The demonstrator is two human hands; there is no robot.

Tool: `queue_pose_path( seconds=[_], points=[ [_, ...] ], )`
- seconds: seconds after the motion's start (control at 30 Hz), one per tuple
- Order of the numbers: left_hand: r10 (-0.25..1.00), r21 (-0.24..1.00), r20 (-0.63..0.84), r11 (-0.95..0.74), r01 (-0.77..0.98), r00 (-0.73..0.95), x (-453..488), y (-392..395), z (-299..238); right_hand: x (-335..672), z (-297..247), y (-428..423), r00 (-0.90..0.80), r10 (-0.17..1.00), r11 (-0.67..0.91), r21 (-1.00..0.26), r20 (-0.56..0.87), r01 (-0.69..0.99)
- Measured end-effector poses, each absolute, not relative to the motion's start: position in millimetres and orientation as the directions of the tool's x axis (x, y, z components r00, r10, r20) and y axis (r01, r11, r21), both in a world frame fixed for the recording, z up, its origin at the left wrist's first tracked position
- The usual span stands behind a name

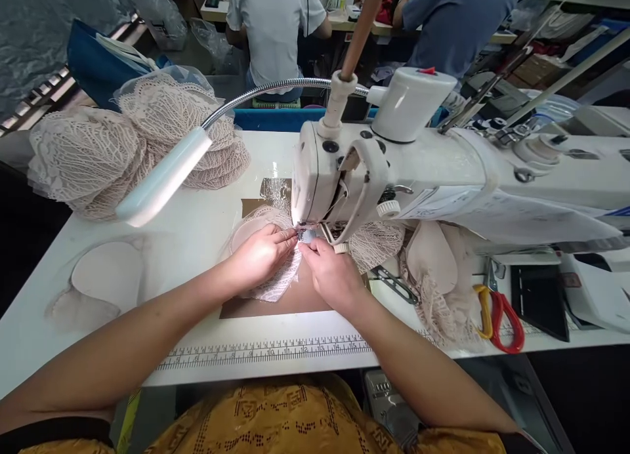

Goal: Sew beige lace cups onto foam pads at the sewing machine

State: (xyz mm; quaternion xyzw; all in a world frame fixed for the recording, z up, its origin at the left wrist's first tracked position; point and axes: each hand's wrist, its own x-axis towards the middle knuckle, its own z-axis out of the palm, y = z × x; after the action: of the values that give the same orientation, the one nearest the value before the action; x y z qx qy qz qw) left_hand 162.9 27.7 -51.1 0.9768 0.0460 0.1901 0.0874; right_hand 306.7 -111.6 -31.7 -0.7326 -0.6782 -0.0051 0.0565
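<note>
A beige lace bra cup (278, 285) lies on the brown plate (315, 295) under the needle of a white sewing machine (315, 178). My left hand (263, 254) bears on the cup from the left, its fingers closed on the lace beside the presser foot (301, 233). Just right of the foot, my right hand (337, 273) is closed, thumb and forefinger pinching the cup's edge. Its other fingers are curled under. Both sets of fingertips are very near the needle, and the exact stitching spot is partly hidden.
Stacked lace cups (88, 155) stand at the back left, near a lamp (165, 178). A loose foam cup (108, 273) lies left. On the right are thread snips (394, 283), lace pieces (433, 257) and red-and-yellow scissors (506, 323). A ruler strip (275, 352) edges the table. Two people work behind.
</note>
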Motion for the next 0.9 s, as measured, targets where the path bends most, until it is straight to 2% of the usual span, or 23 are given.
queue_pose_path(
  seconds=[0.13,0.27,0.5,0.77,0.9],
  points=[
    [0.072,0.173,0.373,-0.985,0.008,0.925,161,34,-52,306,-31,-112,0.069,0.997,-0.065,-0.076,0.045,0.995],
    [0.072,0.213,0.381,-0.977,-0.012,0.922,161,35,-50,306,-31,-111,0.076,0.997,-0.074,-0.093,0.013,0.993],
    [0.178,0.289,0.325,-0.954,0.082,0.929,162,34,-49,308,-38,-113,0.044,0.995,-0.031,-0.139,0.091,0.990],
    [0.239,0.254,0.257,-0.952,0.174,0.936,155,33,-46,311,-43,-114,0.064,0.986,-0.030,-0.218,0.153,0.976],
    [0.327,0.197,0.199,-0.937,0.290,0.924,154,24,-42,313,-46,-112,0.085,0.978,-0.031,-0.269,0.191,0.963]
  ],
)
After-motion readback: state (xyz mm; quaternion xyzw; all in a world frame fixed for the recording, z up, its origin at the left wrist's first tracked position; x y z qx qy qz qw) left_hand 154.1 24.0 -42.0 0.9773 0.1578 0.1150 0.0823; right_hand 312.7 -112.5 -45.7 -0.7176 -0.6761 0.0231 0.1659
